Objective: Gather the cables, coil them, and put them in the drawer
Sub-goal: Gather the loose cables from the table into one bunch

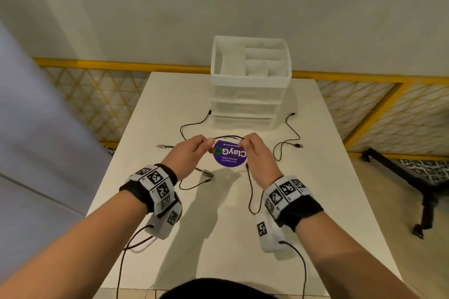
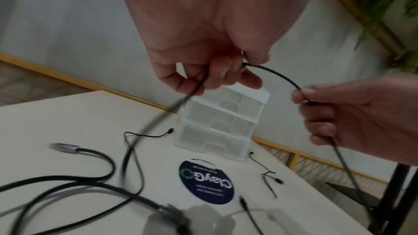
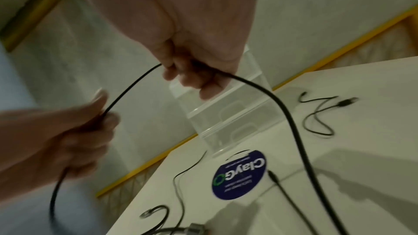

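Observation:
Above the table, both hands hold one thin black cable (image 1: 228, 136), which arcs between them. My left hand (image 1: 200, 147) pinches it with thumb and fingers curled (image 2: 226, 71). My right hand (image 1: 249, 147) grips the other side (image 3: 192, 74), and the cable's tail (image 1: 250, 189) hangs down past my right wrist to the table. The white three-drawer unit (image 1: 250, 94) stands at the table's far edge, its drawers pushed in and its top tray open. A second thin cable (image 1: 194, 125) lies left of the unit. A third (image 1: 289, 133) lies to its right.
A thicker black cable with metal plugs (image 2: 90, 151) lies on the table under my left hand. A round purple sticker (image 1: 229, 155) sits on the white table (image 1: 218, 238) in front of the unit. Yellow lattice railing (image 1: 97, 94) runs behind.

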`<state>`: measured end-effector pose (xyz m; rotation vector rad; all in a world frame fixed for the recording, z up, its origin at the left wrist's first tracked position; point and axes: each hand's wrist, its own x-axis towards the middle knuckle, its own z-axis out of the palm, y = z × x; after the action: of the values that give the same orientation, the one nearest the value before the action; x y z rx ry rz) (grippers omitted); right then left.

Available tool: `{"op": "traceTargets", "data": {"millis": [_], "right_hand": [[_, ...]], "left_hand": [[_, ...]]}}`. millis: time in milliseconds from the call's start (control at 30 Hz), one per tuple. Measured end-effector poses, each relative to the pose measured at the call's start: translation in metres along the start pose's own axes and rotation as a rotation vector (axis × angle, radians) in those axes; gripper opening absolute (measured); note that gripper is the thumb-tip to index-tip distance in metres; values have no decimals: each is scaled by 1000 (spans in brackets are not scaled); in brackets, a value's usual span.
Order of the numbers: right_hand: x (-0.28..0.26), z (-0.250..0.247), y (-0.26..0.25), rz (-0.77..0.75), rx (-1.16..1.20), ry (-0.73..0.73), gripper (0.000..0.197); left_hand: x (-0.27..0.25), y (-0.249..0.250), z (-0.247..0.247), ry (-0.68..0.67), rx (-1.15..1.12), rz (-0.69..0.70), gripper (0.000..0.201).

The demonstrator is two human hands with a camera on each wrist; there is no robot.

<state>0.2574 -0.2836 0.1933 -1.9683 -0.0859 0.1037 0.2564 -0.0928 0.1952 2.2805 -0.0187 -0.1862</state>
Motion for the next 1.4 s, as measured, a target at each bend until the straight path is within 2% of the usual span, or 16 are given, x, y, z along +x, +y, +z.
{"op": "traceTargets", "data": {"millis": [67, 133, 233, 300, 367, 433, 566, 633, 666, 733, 800, 866, 966, 1100, 1266, 1399], "right_hand": [[4, -18, 13, 30, -53, 129, 18], [7, -36, 32, 110, -186, 181, 18], [8, -45, 54, 245, -607, -12, 25], [4, -37, 52, 175, -778, -89, 35], [1, -21, 35, -11, -697, -81, 41], [1, -4, 17, -130, -634, -112, 33], [8, 17, 4, -96, -347, -123, 20], [7, 21, 6, -134, -292, -83, 18], [6, 23, 7, -149, -264, -74, 16], [2, 27, 10, -160, -198, -92, 15], [-2, 30, 13, -174, -172, -144, 14], [-5, 35, 17, -168, -190, -197, 14], [-8, 41, 24, -94, -220, -269, 14], [-11, 46, 40, -18, -316, -352, 15], [-3, 53, 51, 81, -406, -464, 16], [29, 63, 39, 112, -432, -450, 24]], "left_hand": [[1, -13, -8, -17, 48, -56, 37], [2, -26, -15, 7, 147, -116, 37], [6, -33, -17, 54, 254, -155, 33], [7, -26, -12, 63, 298, -97, 29], [9, -13, -2, 59, 349, 11, 28], [12, -1, 8, 82, 394, 104, 29], [14, 10, 14, 293, 383, 150, 27], [11, 10, 12, 334, 251, 48, 30], [10, 10, 12, 300, 132, -52, 38], [8, 9, 13, 158, -58, -239, 59], [9, 8, 16, 42, -173, -300, 71], [11, 8, 18, 6, -323, -307, 61], [16, 12, 12, 22, -591, -349, 27], [29, 17, -10, 192, -904, -431, 24], [44, 6, -38, 298, -856, -353, 24], [46, -15, -50, 290, -637, -269, 29]]}}
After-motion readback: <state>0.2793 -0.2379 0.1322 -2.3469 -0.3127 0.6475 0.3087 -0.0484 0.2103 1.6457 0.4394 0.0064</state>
